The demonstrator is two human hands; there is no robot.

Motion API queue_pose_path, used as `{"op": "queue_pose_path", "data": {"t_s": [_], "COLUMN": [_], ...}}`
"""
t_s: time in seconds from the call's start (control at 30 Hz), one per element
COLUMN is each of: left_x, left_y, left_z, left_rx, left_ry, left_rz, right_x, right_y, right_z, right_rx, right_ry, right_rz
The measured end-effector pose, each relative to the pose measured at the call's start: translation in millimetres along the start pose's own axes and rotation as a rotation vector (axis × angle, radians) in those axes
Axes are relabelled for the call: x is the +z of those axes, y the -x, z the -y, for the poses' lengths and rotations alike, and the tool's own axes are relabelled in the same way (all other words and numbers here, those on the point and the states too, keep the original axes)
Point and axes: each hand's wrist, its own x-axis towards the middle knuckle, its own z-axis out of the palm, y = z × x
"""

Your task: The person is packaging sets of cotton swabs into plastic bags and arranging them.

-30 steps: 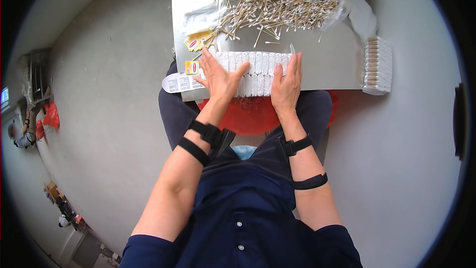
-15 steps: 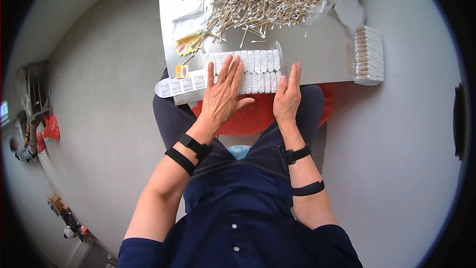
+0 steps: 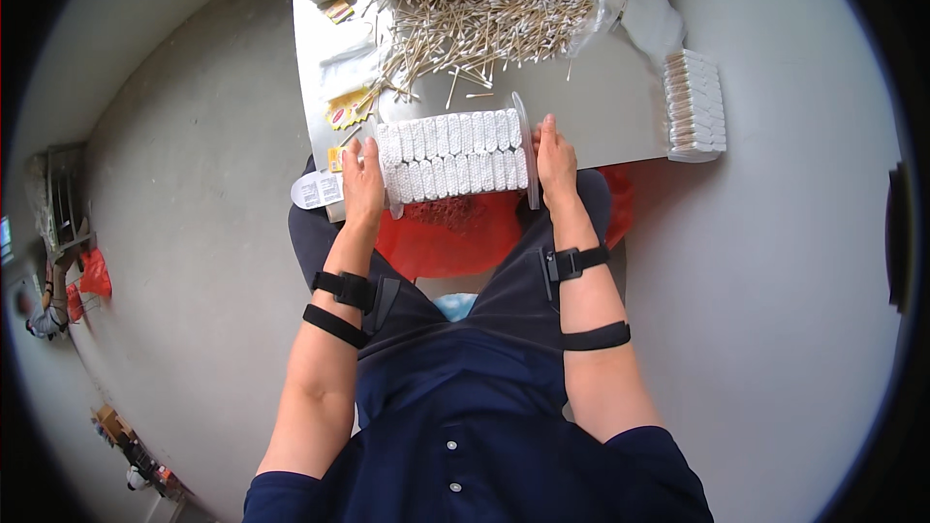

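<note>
Two rows of white-tipped cotton swab packs [image 3: 450, 155] stand side by side in a clear plastic tray [image 3: 526, 150] at the table's near edge. My left hand [image 3: 363, 189] is at the tray's left end, fingers pointing away from me. At the opposite end my right hand [image 3: 555, 165] presses against the clear end wall, its fingers partly hidden behind it. Between them the two hands hold the tray, whose near side sticks out over my lap. A strip of printed white labels [image 3: 318, 190] and a small yellow-orange card [image 3: 336, 158] lie beside my left hand.
A big heap of loose cotton swabs [image 3: 484, 0] covers the far table, with a clear bag at its right. Several filled packs [image 3: 696, 107] stand stacked at the right corner. Plastic bags [image 3: 347, 53] and yellow cards [image 3: 347, 108] lie at left. Red plastic [image 3: 455, 237] hangs below the table edge.
My left hand has come off the top of the packs and moved to the tray's left end. My right hand has closed on the right end. The tray has shifted slightly toward me.
</note>
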Motion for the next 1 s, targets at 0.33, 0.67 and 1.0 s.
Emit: {"op": "queue_pose_path", "data": {"t_s": [0.33,0.67,1.0], "left_x": [7,10,-15], "left_y": [30,11,42], "left_z": [6,-17,-44], "left_rx": [0.446,-0.276,0.196], "left_ry": [-0.390,0.417,0.757], "left_rz": [0.070,0.369,0.229], "right_x": [36,19,1], "right_y": [19,-2,64], "right_z": [-4,-20,19], "right_rx": [-0.359,-0.185,-0.238], "right_ry": [0.241,0.105,-1.057], "right_rz": [-0.243,-0.137,0.006]}}
